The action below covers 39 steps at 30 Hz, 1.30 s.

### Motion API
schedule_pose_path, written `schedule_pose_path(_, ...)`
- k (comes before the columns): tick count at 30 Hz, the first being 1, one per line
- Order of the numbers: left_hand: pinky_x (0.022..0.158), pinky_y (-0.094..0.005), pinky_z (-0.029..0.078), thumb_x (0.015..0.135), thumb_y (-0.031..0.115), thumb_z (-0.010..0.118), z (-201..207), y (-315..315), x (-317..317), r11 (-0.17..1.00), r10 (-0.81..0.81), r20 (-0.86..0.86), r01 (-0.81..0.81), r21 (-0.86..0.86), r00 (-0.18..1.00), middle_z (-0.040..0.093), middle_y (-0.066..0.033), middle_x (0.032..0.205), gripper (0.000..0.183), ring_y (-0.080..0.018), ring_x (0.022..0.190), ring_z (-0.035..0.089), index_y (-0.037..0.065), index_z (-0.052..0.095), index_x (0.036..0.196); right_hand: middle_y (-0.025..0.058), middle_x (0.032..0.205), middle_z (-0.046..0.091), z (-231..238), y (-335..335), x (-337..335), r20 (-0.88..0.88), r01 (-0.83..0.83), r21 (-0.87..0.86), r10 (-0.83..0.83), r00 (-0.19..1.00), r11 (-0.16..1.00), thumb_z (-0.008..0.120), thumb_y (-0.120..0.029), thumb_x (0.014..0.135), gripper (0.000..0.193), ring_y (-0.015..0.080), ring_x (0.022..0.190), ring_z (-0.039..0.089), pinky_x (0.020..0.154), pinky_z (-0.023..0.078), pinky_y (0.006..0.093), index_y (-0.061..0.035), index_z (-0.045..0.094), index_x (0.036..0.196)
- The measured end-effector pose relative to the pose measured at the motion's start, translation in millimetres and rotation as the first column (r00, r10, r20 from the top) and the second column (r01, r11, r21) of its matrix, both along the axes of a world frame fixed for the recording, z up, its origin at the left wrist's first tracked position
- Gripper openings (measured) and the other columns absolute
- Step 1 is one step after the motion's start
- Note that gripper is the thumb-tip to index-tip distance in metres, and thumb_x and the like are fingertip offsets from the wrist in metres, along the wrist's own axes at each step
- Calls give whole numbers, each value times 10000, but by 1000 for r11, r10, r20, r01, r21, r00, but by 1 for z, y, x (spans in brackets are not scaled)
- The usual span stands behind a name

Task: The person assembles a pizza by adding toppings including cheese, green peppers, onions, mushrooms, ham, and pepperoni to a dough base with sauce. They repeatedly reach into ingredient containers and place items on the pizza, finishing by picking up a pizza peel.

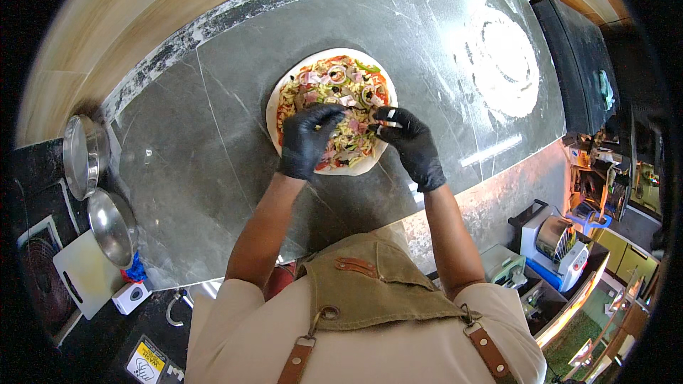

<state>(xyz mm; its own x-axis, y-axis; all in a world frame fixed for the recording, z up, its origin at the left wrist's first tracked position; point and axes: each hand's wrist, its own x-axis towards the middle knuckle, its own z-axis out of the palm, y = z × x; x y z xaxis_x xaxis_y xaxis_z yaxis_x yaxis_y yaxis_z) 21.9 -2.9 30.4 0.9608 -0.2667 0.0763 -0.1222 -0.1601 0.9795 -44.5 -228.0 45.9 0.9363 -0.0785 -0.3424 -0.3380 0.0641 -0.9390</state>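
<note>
From where I stand, the unbaked pizza (pixel 331 94) lies flat on the grey stone table (pixel 181 149), squarely in front of the person in the olive apron (pixel 377 288). Take the pizza as the clock, twelve pointing away from the wearer. The black-gloved left hand (pixel 309 136) comes over it from about seven or eight, fingers bent and close together above the toppings. The gloved right hand (pixel 411 141) reaches in from four, fingers curled, thumb and fingertips a little apart. Pale bits show by its fingers, but I cannot tell whether either hand grips anything.

An onion ring sits near twelve, another near two, among pink meat pieces (pixel 348 101).

I'd judge the dough soft, limp and easily stretched or torn, the toppings light, slick and apt to slide. Loose pieces suit a gentle pinch from above; the whole round wants broad support underneath, never a tug on its bare rim.

Well apart, between two and three, lies a flour patch (pixel 502 64).
</note>
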Motion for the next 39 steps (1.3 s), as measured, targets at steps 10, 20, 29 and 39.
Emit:
schedule_pose_path(10, 757, -382, 574, 886, 114, 769, -6, 17, -57, 965, -82, -36, 88, 248, 996, 760, -119, 957, 155, -279, 844, 741, 63, 778, 1031, 90, 1025, 784, -33, 17, -15, 4, 10, -443, -9, 1000, 897, 762, -14, 895, 256, 108, 880, 709, 825, 580, 293, -14, 748, 1150)
schedule_pose_path(20, 817, -408, 553, 855, 48, 755, -3, 11, -44, 916, -71, 206, -18, 402, 976, 684, -130, 1076, 297, -312, 955, 676, 77, 751, 1151, 132, 1027, 783, -12, 13, -22, 50, -65, -488, 102, 994, 870, 693, -52, 942, 239, 166, 893, 742, 823, 577, 305, -48, 750, 1174)
schedule_pose_path(29, 832, -385, 563, 885, 30, 740, 6, -7, -38, 989, 13, 272, -53, 137, 962, 732, -114, 1010, 286, -277, 941, 718, 65, 752, 1169, 228, 1034, 734, 4, 39, -15, 216, -100, -497, 234, 948, 862, 632, -61, 943, 271, 339, 882, 753, 789, 583, 395, -51, 720, 1199)
schedule_pose_path(39, 849, -417, 559, 851, 32, 732, -9, 51, 19, 876, 42, 255, -159, 456, 966, 737, -144, 1032, 262, -302, 942, 706, 74, 767, 1107, 160, 1281, 696, 13, 35, 16, 251, -58, -702, 323, 913, 710, 703, 22, 848, 385, 350, 1126, 697, 969, 565, 423, -92, 738, 1214)
